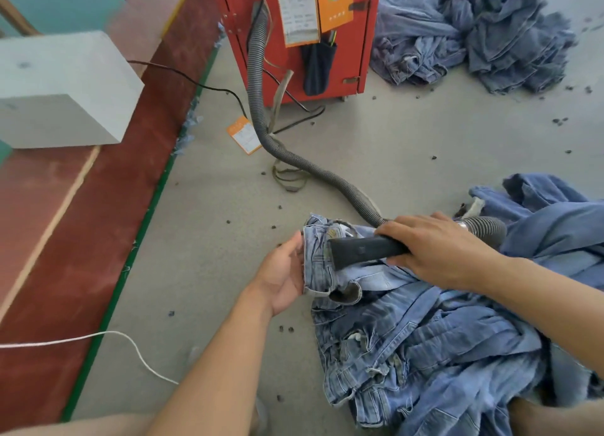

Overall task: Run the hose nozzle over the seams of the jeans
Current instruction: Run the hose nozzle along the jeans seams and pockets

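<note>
Labels first: orange tags [335, 2] and a white printed sheet [299, 12] hang on the red machine cabinet [294, 43] at 12 o'clock — print too blurred to read. Another orange-and-white tag [243, 135] lies on the floor [408, 148] near the cabinet's base, text likewise illegible. A small yellowish patch at the waistband of the jeans [392, 331] cannot be read either.

Right hand [438, 251] curled round the rear of the black hose nozzle [366, 249], fingers wrapped over its top. Nozzle points toward 9 o'clock; its front end lies on the waistband area of the jeans, touching the denim. Grey ribbed hose [261, 108] runs from the cabinet down across the floor, passes behind the right hand and loops back into the nozzle's rear at 3 o'clock.

Left hand [286, 277] at 9 o'clock of the nozzle — palm facing the waistband edge, thumb up against the fabric; fingers hidden behind the denim, apparently gripping it. Nozzle tip sits just beside this hand, not touching it.

Jeans lie bunched on the floor at 5 o'clock. More denim heaped at 1 o'clock [474, 33] and at 3 o'clock [555, 216].
</note>
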A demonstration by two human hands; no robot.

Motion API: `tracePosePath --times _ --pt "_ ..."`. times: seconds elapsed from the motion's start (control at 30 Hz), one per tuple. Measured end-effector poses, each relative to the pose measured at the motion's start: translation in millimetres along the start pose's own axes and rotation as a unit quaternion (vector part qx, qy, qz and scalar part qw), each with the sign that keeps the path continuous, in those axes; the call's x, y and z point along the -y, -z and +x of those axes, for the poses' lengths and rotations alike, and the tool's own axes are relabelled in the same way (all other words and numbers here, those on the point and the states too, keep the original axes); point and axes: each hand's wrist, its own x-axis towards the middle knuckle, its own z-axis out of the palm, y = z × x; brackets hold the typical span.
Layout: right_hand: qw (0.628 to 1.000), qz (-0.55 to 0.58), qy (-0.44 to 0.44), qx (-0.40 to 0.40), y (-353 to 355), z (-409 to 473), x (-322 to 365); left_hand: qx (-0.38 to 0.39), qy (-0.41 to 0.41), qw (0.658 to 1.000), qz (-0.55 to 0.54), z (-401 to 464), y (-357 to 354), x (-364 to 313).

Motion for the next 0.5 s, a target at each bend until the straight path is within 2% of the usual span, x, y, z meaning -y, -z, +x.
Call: tracePosePath --times 0.13,0.27,0.33,0.4,0.5 --pt "0.998 0.040 0.024 -0.047 -3.5 2.6 31.6 0.046 0.025 0.998 -0.017 -13.9 1.9 6.2" --pt "0.994 0.067 -0.012 -0.087 22.6 3.8 26.3 0.076 0.008 0.997 -0.031 -21.7 -1.9 4.9" --pt "0.996 0.037 -0.042 -0.074 37.1 -3.7 14.5 0.087 0.005 0.995 -0.052 -24.5 -1.2 5.8" --pt "0.998 0.008 -0.053 -0.028 46.6 -13.3 10.8 0.096 0.004 0.993 -0.065 -27.1 -1.9 6.8" --pt "0.998 -0.042 -0.009 0.036 40.1 -19.3 23.7 0.104 0.007 0.992 -0.069 -28.5 -9.7 10.9"
